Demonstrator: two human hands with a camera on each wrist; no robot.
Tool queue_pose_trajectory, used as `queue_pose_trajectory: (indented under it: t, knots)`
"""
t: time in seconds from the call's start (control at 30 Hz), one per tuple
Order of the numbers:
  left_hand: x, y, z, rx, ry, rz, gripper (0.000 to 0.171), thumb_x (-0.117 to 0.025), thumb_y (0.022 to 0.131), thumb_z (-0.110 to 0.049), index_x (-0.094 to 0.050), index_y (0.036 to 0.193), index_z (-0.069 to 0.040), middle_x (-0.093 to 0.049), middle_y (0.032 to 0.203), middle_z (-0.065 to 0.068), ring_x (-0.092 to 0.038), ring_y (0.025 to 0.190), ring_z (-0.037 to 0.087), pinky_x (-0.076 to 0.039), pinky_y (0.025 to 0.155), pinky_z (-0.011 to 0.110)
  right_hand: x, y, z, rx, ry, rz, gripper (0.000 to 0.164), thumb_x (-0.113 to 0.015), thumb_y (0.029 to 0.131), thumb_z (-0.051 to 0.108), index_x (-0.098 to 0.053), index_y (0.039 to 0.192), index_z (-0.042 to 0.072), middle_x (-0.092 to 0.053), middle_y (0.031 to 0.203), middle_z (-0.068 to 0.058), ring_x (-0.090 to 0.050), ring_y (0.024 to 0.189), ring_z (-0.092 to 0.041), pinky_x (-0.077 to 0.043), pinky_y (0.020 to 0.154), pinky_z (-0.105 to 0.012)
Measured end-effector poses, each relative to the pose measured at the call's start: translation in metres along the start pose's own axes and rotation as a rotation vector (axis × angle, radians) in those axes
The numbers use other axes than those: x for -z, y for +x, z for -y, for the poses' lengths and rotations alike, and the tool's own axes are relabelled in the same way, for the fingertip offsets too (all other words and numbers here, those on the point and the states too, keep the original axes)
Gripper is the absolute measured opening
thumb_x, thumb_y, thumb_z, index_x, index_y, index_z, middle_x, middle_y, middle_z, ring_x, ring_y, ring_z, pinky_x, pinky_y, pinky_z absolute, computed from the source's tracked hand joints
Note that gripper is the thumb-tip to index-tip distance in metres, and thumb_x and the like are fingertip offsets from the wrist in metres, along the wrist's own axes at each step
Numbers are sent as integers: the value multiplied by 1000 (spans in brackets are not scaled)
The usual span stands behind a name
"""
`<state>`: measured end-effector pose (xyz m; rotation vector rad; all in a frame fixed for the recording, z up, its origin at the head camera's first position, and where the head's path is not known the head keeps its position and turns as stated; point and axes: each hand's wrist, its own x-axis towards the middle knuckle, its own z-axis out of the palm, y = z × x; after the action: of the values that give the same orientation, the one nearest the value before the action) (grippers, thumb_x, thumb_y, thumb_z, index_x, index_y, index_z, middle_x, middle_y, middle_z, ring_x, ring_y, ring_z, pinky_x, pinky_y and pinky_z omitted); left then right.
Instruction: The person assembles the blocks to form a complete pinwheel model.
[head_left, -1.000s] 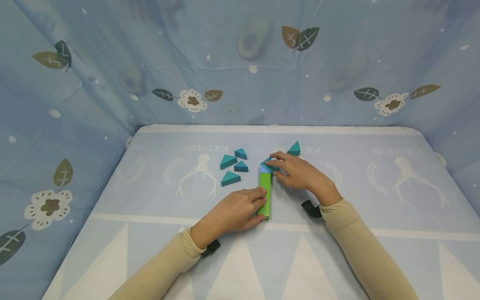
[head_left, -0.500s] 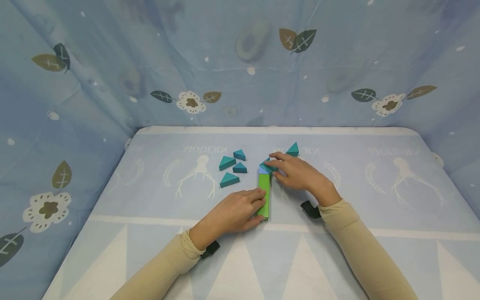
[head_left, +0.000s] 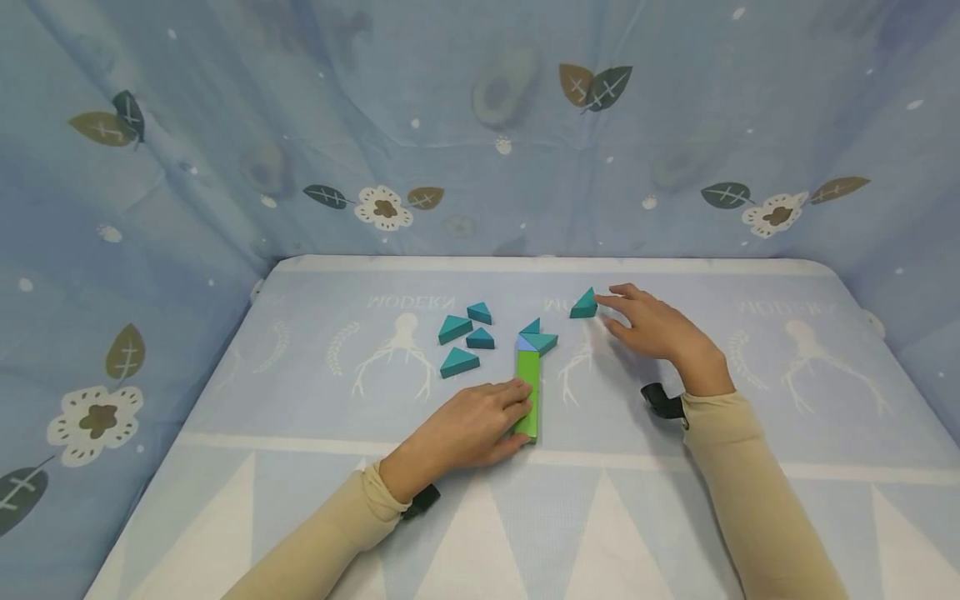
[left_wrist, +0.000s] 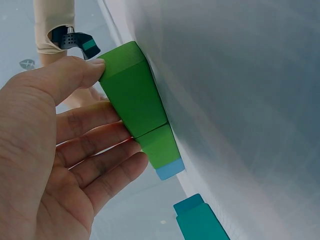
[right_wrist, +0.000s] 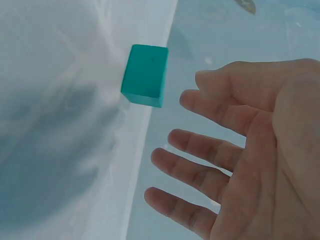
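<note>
My left hand (head_left: 468, 425) rests against a row of green blocks (head_left: 528, 371), fingertips over the side and thumb at the near end. A seam between two green blocks (left_wrist: 132, 90) shows in the left wrist view. At the row's far end sit a light blue triangular block (head_left: 525, 342) and two teal triangular blocks, one pointing right (head_left: 542, 342). My right hand (head_left: 656, 329) holds nothing, fingers spread and slightly bent. Its fingertips are just right of a lone teal triangular block (head_left: 584, 305); in the right wrist view a gap separates them from this block (right_wrist: 145, 75).
Left of the row lie several loose teal triangular blocks (head_left: 459, 362) on the patterned table cover (head_left: 300, 500). A patterned blue curtain (head_left: 450, 125) hangs behind the table and along its left side.
My right hand has left the teal blocks at the row's far end and moved right to the lone teal block. My left hand stays on the green blocks.
</note>
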<state>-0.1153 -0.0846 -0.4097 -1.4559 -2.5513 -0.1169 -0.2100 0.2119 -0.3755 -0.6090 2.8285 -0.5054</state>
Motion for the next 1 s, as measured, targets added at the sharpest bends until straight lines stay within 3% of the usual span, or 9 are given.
queue_pose_trajectory:
  t: [0.33,0.53,0.8,1.0]
  knots:
    - [-2,0,1,-6,0,-9,40,-69,91,-36,-70,117,-5,-64,127,9,-61,122,22,-52,99,31,-13,9,9,24,-4,24,45,-48,101,17,-47,145,5,-32,153,-25,-36,138,-46,-35,108,-64]
    - [-1,0,1,-7,2,-10,40,-69,91,-36,-70,117,-5,-65,127,9,-61,121,21,-51,99,30,-16,11,13,2,-10,52,48,-48,101,18,-44,147,7,-28,155,-26,-36,138,-47,-35,108,-64]
    - [-1,0,1,-7,5,-16,41,-69,91,-36,-70,117,-6,-65,127,9,-61,122,21,-52,99,30,-21,14,13,-5,-37,32,50,-48,101,17,-40,150,9,-29,153,-25,-40,136,-47,-39,105,-63]
    - [0,1,1,-8,6,-17,41,-69,91,-37,-70,117,-5,-65,126,9,-61,121,21,-52,98,30,-23,14,15,-27,-36,37,52,-48,101,17,-37,152,10,-24,157,-25,-36,138,-48,-35,107,-64]
